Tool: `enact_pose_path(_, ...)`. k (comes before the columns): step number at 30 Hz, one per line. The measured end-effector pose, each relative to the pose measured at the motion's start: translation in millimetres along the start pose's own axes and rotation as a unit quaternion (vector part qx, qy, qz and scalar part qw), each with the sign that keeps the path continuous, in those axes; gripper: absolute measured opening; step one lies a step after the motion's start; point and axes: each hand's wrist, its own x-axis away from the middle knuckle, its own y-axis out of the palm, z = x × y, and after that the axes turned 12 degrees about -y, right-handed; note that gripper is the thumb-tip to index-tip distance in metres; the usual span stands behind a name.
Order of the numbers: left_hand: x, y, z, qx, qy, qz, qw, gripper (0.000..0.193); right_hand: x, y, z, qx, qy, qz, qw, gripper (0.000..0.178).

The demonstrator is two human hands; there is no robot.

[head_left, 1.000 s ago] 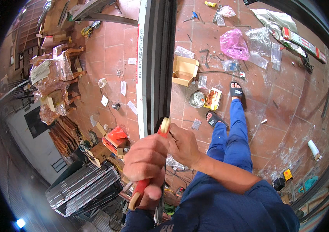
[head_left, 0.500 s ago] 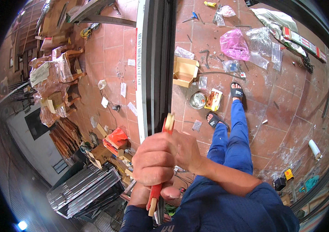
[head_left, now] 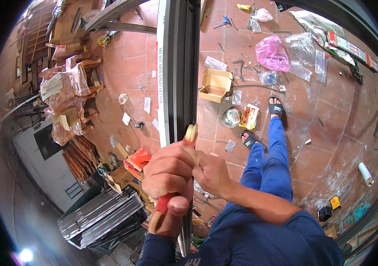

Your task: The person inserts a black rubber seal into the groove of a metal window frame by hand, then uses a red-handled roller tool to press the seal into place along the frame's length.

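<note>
A long red tool with tan ends [head_left: 192, 131] lies slantwise in front of a dark metal profile [head_left: 183, 66]; its exact kind I cannot make out. My left hand [head_left: 167, 170] is closed in a fist round its middle, the thumb lying by the lower end. Against it, my right hand [head_left: 212, 173] is closed near the upper end, with most of its fingers hidden behind the left. That upper end overlaps the profile's edge, but whether they touch I cannot tell. A white printed strip [head_left: 161, 119] runs along the profile's left side.
On the tiled floor right of the profile are an open cardboard box [head_left: 215, 85], a round tin [head_left: 231, 117], a pink plastic bag [head_left: 272, 54] and my sandalled feet. Lower left, metal bars [head_left: 100, 217] lie stacked. Plastic-wrapped wooden furniture [head_left: 67, 88] stands farther left.
Both hands have shifted a little left. The tool's lower end has swung left, so the tool slants more, and the whole view has shifted slightly.
</note>
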Motion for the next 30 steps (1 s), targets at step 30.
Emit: enact_pose_path(30,-43.8,-7.8,-11.3,0.098,-0.056,-0.006,0.994,0.052,2.2,-3.7,4.4,0.011,0.015,-0.063,0.998,0.017)
